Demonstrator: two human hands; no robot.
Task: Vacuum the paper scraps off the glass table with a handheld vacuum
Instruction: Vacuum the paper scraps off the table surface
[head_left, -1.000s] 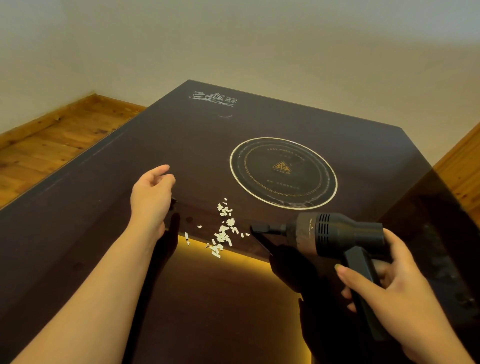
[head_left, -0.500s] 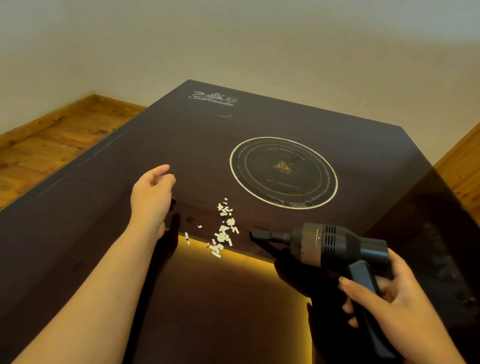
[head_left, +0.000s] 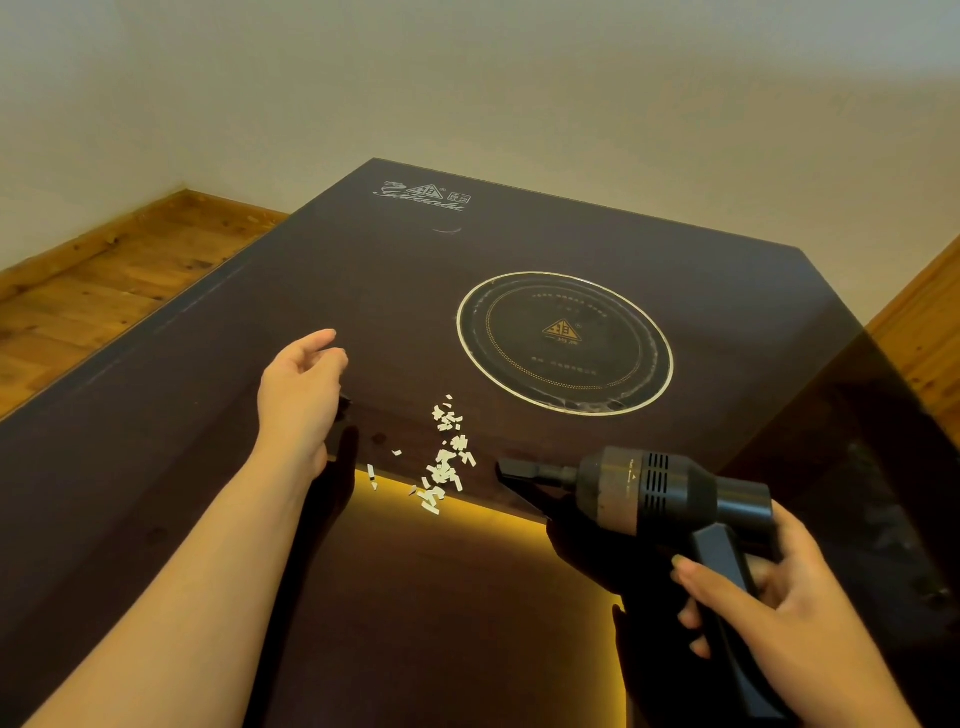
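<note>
Several small white paper scraps (head_left: 445, 460) lie in a loose cluster on the dark glass table (head_left: 208, 415), near its middle. My right hand (head_left: 763, 587) grips the handle of a black handheld vacuum (head_left: 654, 491). Its flat nozzle (head_left: 514, 470) points left, just right of the scraps and close to the glass. My left hand (head_left: 301, 400) rests on the table to the left of the scraps, fingers loosely curled, holding nothing.
A round induction cooktop ring (head_left: 565, 343) is set into the glass beyond the scraps. A printed logo (head_left: 423, 196) marks the far end. Wooden flooring (head_left: 93, 291) lies left, a plain wall behind. A yellow light strip (head_left: 519, 514) glows under the glass.
The vacuum has dropped lower and drifted slightly right. A few scraps nearest the nozzle are gone. My left hand has stayed still.
</note>
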